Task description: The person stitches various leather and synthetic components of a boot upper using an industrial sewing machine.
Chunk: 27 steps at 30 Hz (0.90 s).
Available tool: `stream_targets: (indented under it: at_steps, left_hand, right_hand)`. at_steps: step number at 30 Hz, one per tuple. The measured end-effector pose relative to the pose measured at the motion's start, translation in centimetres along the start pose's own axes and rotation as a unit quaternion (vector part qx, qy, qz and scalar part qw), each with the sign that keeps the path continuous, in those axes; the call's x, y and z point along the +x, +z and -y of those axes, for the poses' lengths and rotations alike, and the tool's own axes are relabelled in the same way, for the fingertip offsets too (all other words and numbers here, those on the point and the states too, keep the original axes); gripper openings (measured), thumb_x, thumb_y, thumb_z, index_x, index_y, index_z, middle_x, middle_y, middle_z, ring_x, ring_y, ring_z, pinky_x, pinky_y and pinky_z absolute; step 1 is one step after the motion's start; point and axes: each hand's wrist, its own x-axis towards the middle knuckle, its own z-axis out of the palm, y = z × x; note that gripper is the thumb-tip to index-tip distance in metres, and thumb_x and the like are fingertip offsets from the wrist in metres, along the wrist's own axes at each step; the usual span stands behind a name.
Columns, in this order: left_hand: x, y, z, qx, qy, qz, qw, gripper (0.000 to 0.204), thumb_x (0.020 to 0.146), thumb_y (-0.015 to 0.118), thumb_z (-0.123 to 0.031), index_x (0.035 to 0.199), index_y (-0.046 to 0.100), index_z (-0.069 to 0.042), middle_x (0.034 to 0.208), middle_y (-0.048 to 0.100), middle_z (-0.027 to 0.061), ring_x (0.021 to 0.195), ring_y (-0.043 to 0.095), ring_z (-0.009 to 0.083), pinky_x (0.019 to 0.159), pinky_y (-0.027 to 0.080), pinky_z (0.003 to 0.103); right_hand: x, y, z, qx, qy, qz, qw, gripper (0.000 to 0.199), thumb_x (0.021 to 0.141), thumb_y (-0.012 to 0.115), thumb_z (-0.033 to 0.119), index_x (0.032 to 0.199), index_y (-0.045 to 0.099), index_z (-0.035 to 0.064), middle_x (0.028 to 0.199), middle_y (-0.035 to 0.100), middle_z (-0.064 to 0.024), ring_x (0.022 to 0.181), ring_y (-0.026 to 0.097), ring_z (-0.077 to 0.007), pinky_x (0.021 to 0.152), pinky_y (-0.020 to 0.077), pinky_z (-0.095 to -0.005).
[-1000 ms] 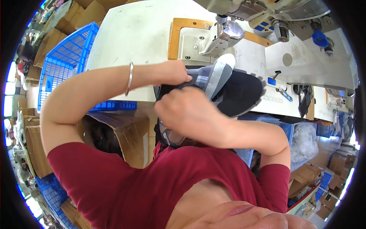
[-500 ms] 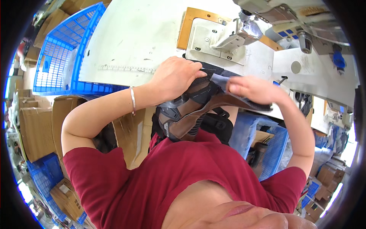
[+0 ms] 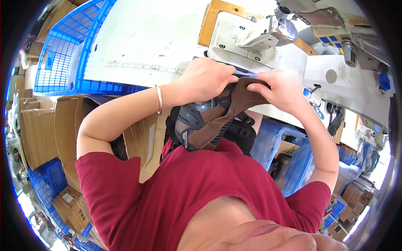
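A brown and black boot upper [image 3: 209, 121] hangs over the near edge of the white worktable, its lower part close to my red shirt. My left hand [image 3: 206, 80] is closed on its top edge, fingers curled and thumb pressed in. At the other side of that edge, my right hand [image 3: 282, 88] pinches a folded brown flap between thumb and fingers. A strip of bluish-grey lining [image 3: 247, 74] shows between the hands. Just beyond them stands the sewing machine [image 3: 272, 35] with its metal plate; the upper's far edge is partly hidden by my fingers.
A blue plastic crate [image 3: 58, 62] stands at the table's left, above cardboard boxes [image 3: 39, 134]. A printed ruler [image 3: 142, 67] runs along the white table [image 3: 134, 37]. Scissors [image 3: 318, 109] lie at right. Below, a blue plastic-lined crate [image 3: 299, 167] holds dark boot parts.
My right hand has shifted up and inward, folding the brown flap upward toward my left hand. My left hand has moved slightly right. The bluish lining is now less visible.
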Motion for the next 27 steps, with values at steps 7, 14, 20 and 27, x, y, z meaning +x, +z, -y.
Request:
stream_targets:
  at_steps: [7, 14, 20, 27]
  left_hand:
    - [1.3, 0.8, 0.5, -0.006, -0.054, 0.061, 0.997, 0.027, 0.091, 0.052, -0.031, 0.08, 0.059, -0.007, 0.068, 0.059, 0.0175, 0.069, 0.059, 0.0383, 0.061, 0.045, 0.046]
    - [2.8, -0.3, 0.8, -0.179, -0.091, 0.054, 0.978, 0.023, 0.09, 0.058, -0.021, 0.094, 0.064, 0.0, 0.073, 0.064, 0.0079, 0.071, 0.058, 0.0131, 0.069, 0.047, 0.031]
    - [5.4, -2.5, -0.4, -0.148, -0.005, 0.046, 0.988, 0.024, 0.092, 0.057, -0.021, 0.094, 0.064, 0.002, 0.072, 0.06, 0.0022, 0.069, 0.051, 0.0071, 0.068, 0.046, 0.026]
    - [8.8, -5.2, -1.0, -0.133, 0.019, 0.051, 0.99, 0.027, 0.094, 0.056, -0.023, 0.089, 0.064, 0.002, 0.074, 0.061, -0.0026, 0.069, 0.051, 0.0037, 0.068, 0.045, 0.023]
  right_hand:
    - [-0.4, 3.9, -4.3, 0.35, 0.149, 0.057, 0.923, 0.033, 0.088, 0.062, 0.03, 0.081, 0.065, -0.0019, 0.058, 0.051, -0.0035, 0.057, 0.045, -0.0068, 0.054, 0.0399, -0.0277]
    - [-1.3, 3.5, -4.8, 0.424, 0.211, 0.055, 0.879, 0.036, 0.088, 0.063, 0.037, 0.094, 0.069, 0.0023, 0.074, 0.062, 0.003, 0.069, 0.053, -0.0051, 0.065, 0.0441, -0.0234]
    - [-2.3, -0.4, -4.4, 0.45, 0.214, -0.005, 0.867, 0.035, 0.087, 0.064, 0.035, 0.101, 0.07, 0.0034, 0.081, 0.067, 0.0013, 0.069, 0.056, -0.0038, 0.062, 0.0464, -0.0216]
    - [-1.3, -5.2, -5.0, 0.317, 0.158, -0.033, 0.935, 0.032, 0.087, 0.063, 0.033, 0.093, 0.068, 0.0024, 0.074, 0.063, 0.0028, 0.065, 0.052, -0.0037, 0.061, 0.0433, -0.0218]
